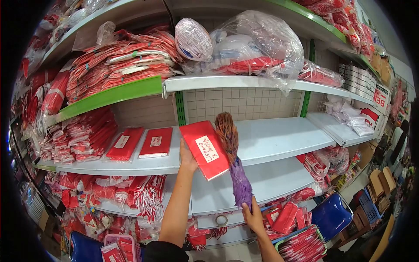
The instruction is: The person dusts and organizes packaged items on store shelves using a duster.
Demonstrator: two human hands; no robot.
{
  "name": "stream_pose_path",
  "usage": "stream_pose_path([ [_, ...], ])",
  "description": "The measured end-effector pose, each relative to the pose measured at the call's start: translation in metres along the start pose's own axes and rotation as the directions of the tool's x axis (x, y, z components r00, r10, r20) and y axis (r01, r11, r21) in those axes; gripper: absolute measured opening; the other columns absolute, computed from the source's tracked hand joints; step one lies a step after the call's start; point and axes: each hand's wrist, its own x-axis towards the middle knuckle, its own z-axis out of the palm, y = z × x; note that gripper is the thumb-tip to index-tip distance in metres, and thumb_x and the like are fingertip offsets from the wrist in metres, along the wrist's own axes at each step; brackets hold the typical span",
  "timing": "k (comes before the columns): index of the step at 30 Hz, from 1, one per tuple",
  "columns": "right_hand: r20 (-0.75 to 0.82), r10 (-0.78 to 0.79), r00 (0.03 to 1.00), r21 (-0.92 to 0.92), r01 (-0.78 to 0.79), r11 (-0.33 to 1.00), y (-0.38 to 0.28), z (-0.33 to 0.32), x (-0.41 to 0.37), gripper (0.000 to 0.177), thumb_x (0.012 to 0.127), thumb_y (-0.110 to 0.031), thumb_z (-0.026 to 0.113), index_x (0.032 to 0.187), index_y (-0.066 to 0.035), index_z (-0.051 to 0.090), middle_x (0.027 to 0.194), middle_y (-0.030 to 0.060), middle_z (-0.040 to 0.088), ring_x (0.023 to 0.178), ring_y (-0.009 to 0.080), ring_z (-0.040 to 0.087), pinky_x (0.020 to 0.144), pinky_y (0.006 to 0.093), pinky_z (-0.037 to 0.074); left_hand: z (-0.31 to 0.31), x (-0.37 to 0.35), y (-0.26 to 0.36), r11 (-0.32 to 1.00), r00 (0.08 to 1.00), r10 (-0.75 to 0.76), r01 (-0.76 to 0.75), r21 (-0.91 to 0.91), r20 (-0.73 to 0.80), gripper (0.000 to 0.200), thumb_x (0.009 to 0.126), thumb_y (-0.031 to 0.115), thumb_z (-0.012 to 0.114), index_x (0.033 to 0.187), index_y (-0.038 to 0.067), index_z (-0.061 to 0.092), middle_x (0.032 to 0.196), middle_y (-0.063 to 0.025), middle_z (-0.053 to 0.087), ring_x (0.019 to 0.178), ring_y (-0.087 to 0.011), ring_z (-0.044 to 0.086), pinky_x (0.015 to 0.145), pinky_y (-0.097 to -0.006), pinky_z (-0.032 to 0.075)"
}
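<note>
My left hand [187,156] grips a flat red packet [204,150] from behind its left edge, tilted up over the middle shelf. A white handwritten label [206,149] is stuck on its front. In my right hand [253,217] is a feather duster [241,179], held by its lower end, with purple feathers below and brown ones at the top. The duster's brown head overlaps the packet's right edge in this view. Left of the packet, two similar labelled red packets, one nearer [156,143] and one farther left [125,143], lie flat on the shelf [266,135].
Stacked red-and-white goods [87,137] fill the shelf's left end. Above, a shelf holds bundled red packs [126,61] and a large plastic bag [257,48]. Low down stand a pink basket [136,246], a green-rimmed basket [323,238] and a blue chair [334,216].
</note>
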Motion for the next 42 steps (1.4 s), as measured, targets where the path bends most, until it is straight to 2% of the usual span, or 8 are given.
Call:
stream_pose_path([
  [4, 0.412, -0.065, 0.909, 0.085, 0.032, 0.996, -0.018, -0.004, -0.007, 0.029, 0.093, -0.020, 0.053, 0.115, -0.005, 0.042, 0.058, -0.0036, 0.042, 0.045, 0.0040, 0.036, 0.038, 0.0201, 0.029, -0.033, 0.034, 0.005, 0.971, 0.698, -0.013, 0.180, -0.158, 0.716, 0.066, 0.087, 0.065, 0.030, 0.117, 0.010, 0.051, 0.102, -0.0084, 0.060, 0.086, -0.0246, 0.058, 0.076, -0.0404, 0.050],
  [7, 0.173, 0.047, 0.984, 0.086, -0.062, 0.994, -0.019, 0.004, -0.004, 0.027, 0.093, -0.020, 0.054, 0.113, -0.006, 0.045, 0.059, -0.0035, 0.042, 0.045, 0.0040, 0.036, 0.038, 0.0203, 0.029, -0.013, 0.016, 0.001, 1.000, 0.997, 0.016, -0.016, -0.006, 0.081, 0.056, 0.091, 0.055, 0.036, 0.118, 0.009, 0.051, 0.103, -0.0095, 0.061, 0.084, -0.0246, 0.059, 0.076, -0.0379, 0.052],
  [26, 0.055, -0.221, 0.974, -0.239, 0.228, 0.944, -0.078, 0.046, 0.080, 0.042, 0.091, -0.027, 0.053, 0.120, 0.002, 0.042, 0.086, 0.0309, 0.057, 0.082, 0.0499, 0.055, 0.067, 0.0425, 0.045, -0.032, 0.033, 0.000, 0.989, 0.980, -0.045, 0.017, 0.145, 0.195, 0.065, 0.086, 0.065, 0.034, 0.118, 0.010, 0.052, 0.106, -0.0104, 0.062, 0.092, -0.0235, 0.062, 0.080, -0.0406, 0.052],
  [27, 0.152, -0.374, 0.915, -0.206, 0.399, 0.894, -0.053, 0.048, 0.085, 0.036, 0.092, -0.024, 0.054, 0.115, 0.000, 0.041, 0.061, 0.0077, 0.051, 0.052, 0.0154, 0.051, 0.049, 0.0301, 0.041, -0.043, 0.042, 0.000, 0.989, 0.977, -0.052, 0.021, 0.150, 0.206, 0.065, 0.086, 0.065, 0.035, 0.118, 0.011, 0.052, 0.108, -0.0107, 0.061, 0.094, -0.0235, 0.062, 0.081, -0.0408, 0.052],
  [32, 0.298, -0.072, 0.952, -0.004, 0.076, 0.997, -0.064, 0.023, 0.046, 0.036, 0.091, -0.026, 0.055, 0.116, -0.003, 0.043, 0.069, 0.0088, 0.055, 0.057, 0.0137, 0.053, 0.053, 0.0285, 0.042, -0.072, 0.059, 0.006, 0.988, 0.820, -0.127, 0.154, -0.001, 0.558, 0.060, 0.087, 0.063, 0.035, 0.111, 0.011, 0.054, 0.094, -0.0068, 0.063, 0.081, -0.0209, 0.062, 0.071, -0.0378, 0.054],
  [33, 0.169, -0.062, 0.984, -0.036, 0.069, 0.997, -0.059, 0.026, 0.038, 0.036, 0.091, -0.026, 0.056, 0.116, -0.003, 0.043, 0.068, 0.0064, 0.054, 0.055, 0.0133, 0.051, 0.052, 0.0285, 0.041, -0.017, 0.018, 0.000, 0.997, 0.998, 0.012, -0.017, 0.070, 0.067, 0.058, 0.088, 0.063, 0.035, 0.109, 0.013, 0.055, 0.087, -0.0047, 0.061, 0.075, -0.0188, 0.061, 0.065, -0.0337, 0.053],
  [38, 0.453, 0.078, 0.888, 0.000, -0.088, 0.996, -0.041, 0.005, 0.000, 0.039, 0.091, -0.028, 0.055, 0.117, -0.001, 0.041, 0.066, 0.0056, 0.054, 0.055, 0.0157, 0.052, 0.052, 0.0318, 0.044, -0.061, 0.042, -0.010, 0.991, 0.957, 0.099, -0.069, -0.117, 0.273, 0.059, 0.089, 0.060, 0.034, 0.121, 0.013, 0.049, 0.115, -0.0101, 0.056, 0.102, -0.0248, 0.056, 0.085, -0.0412, 0.049],
  [42, -0.003, 0.014, 1.000, -0.010, -0.014, 1.000, -0.022, 0.006, -0.002, 0.031, 0.092, -0.018, 0.054, 0.116, -0.003, 0.040, 0.061, -0.0036, 0.040, 0.046, 0.0042, 0.035, 0.040, 0.0213, 0.029, -0.015, 0.016, 0.000, 1.000, 0.989, 0.010, -0.012, 0.014, 0.150, 0.065, 0.085, 0.066, 0.037, 0.113, 0.009, 0.054, 0.102, -0.0100, 0.062, 0.087, -0.0246, 0.062, 0.078, -0.0431, 0.052],
])
